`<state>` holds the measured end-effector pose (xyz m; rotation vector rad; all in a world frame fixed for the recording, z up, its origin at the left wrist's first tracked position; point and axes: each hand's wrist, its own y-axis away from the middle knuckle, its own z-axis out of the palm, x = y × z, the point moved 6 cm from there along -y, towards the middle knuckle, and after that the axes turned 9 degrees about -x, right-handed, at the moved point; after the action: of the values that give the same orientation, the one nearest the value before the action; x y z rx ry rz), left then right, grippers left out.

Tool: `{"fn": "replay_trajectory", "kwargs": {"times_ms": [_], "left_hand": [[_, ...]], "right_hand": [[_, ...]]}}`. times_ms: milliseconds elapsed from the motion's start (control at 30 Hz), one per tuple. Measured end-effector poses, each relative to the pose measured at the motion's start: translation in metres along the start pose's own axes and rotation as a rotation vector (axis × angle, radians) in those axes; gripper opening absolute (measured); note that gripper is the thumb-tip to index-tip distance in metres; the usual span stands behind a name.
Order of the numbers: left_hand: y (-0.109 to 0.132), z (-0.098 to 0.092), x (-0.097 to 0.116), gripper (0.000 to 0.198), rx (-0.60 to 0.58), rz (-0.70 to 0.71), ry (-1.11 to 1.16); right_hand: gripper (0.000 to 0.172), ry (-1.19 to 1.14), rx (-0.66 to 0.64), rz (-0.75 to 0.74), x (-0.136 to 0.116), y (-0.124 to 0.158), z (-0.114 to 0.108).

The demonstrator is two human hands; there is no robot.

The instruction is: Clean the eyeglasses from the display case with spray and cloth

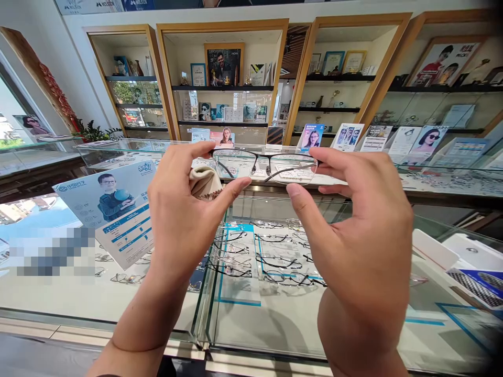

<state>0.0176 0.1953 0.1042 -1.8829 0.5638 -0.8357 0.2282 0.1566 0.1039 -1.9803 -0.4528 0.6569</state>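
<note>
Between my two hands a pair of black half-rim eyeglasses (264, 157) is held up level above the glass display counter. My left hand (184, 204) grips the left end of the frame, its thumb below the lens; a folded beige cloth (206, 183) is tucked in the same hand. At the other end, my right hand (353, 209) pinches the frame's right corner with its index finger on top and thumb near the lens's lower edge. The temples extend behind the lenses.
Several eyeglass frames (279, 260) lie inside the glass case (243, 335) below. An advertising card (129, 243) stands at left, an open white box (475, 251) at right. Wooden shelves (223, 26) and another counter with upright cards (348, 137) stand beyond.
</note>
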Motion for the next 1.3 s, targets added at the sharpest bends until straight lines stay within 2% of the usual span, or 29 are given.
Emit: {"fn": "replay_trajectory", "kwargs": {"times_ms": [167,333,600,800,967,1100,1300], "left_hand": [[-0.001,0.003,-0.003,0.048,-0.007,-0.001,0.017],[-0.005,0.007,-0.009,0.051,0.055,0.03,0.024],[-0.003,0.018,-0.022,0.061,0.133,0.008,0.066],[-0.001,0.017,-0.018,0.062,0.215,0.065,-0.057],[0.001,0.019,-0.021,0.066,0.245,0.052,-0.029],[0.003,0.023,-0.022,0.064,0.243,0.022,0.032],[0.001,0.031,-0.02,0.06,0.173,-0.031,0.074]], "right_hand": [[0.036,0.02,0.023,-0.017,-0.001,0.0,-0.001],[0.039,0.01,0.077,-0.046,0.0,0.0,-0.001],[0.02,-0.126,0.19,-0.011,0.013,-0.003,-0.003],[0.024,-0.233,0.228,0.082,0.028,-0.008,0.003],[0.021,-0.268,0.276,0.054,0.024,-0.008,0.002],[0.013,-0.351,0.326,0.036,0.018,-0.006,-0.004],[0.009,-0.406,0.361,0.039,0.012,-0.004,-0.009]]}}
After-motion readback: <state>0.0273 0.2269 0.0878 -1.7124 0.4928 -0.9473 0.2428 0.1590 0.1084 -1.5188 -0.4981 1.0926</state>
